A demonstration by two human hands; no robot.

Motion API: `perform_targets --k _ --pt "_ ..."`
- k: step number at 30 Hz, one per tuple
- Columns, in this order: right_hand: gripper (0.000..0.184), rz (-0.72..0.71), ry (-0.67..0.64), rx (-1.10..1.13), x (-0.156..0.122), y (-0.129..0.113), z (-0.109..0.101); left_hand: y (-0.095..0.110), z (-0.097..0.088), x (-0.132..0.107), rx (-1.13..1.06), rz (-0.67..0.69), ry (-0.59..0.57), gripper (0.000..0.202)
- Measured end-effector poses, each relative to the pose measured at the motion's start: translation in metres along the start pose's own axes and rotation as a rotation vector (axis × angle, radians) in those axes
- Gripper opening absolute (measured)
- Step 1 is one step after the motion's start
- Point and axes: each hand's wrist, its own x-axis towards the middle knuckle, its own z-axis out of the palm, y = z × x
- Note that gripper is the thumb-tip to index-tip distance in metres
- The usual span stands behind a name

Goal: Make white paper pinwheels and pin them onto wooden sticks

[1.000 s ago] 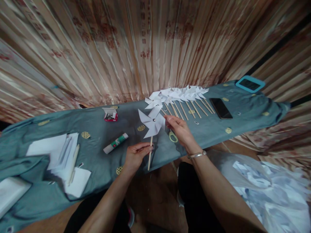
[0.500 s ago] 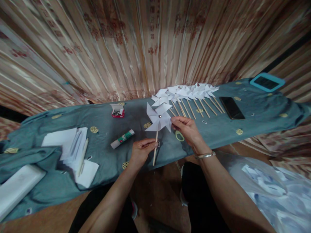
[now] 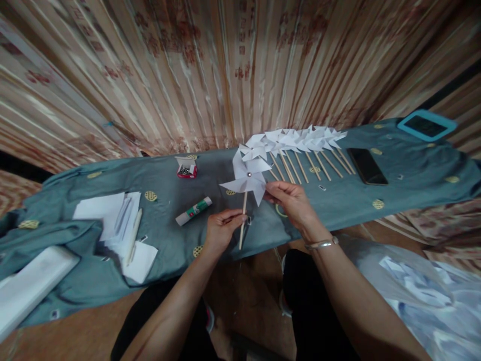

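A white paper pinwheel [image 3: 246,181] with a round metal pin at its centre stands upright over the table's front half. My left hand [image 3: 221,228] is closed, pinching its thin wooden stick [image 3: 242,235] between thumb and fingers. At the pinwheel's right side, my right hand [image 3: 291,200] has thumb and fingertips pressed together at the edge of a paper vane. Behind, a row of finished pinwheels [image 3: 296,140] lies with the sticks pointing toward me. Below my right hand, a yellow-green ring [image 3: 281,211] is mostly covered.
On the green cloth [image 3: 161,240] are a glue stick [image 3: 193,211], an open red box of pins [image 3: 187,170], paper sheets [image 3: 99,209] with a pen [image 3: 134,235], and a white case [image 3: 37,286]. A black phone [image 3: 367,165] and blue-framed device [image 3: 426,125] lie right. A plastic bag [image 3: 424,296] holds paper.
The pinwheel's vanes have turned beside my right fingertips. My left hand still pinches the stick at about the same height. The whole view has shifted slightly.
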Motion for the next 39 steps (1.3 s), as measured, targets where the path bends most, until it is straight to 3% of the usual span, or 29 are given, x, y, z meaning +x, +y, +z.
perform_targets --k 33,39 --pt "0.028 -0.029 -0.194 -0.029 -0.015 0.003 0.021 0.001 0.002 -0.001 0.027 0.007 -0.018 0.025" --pt "0.030 -0.022 -0.225 -0.094 -0.019 -0.009 0.013 0.001 0.001 -0.001 0.048 0.023 -0.008 0.026"
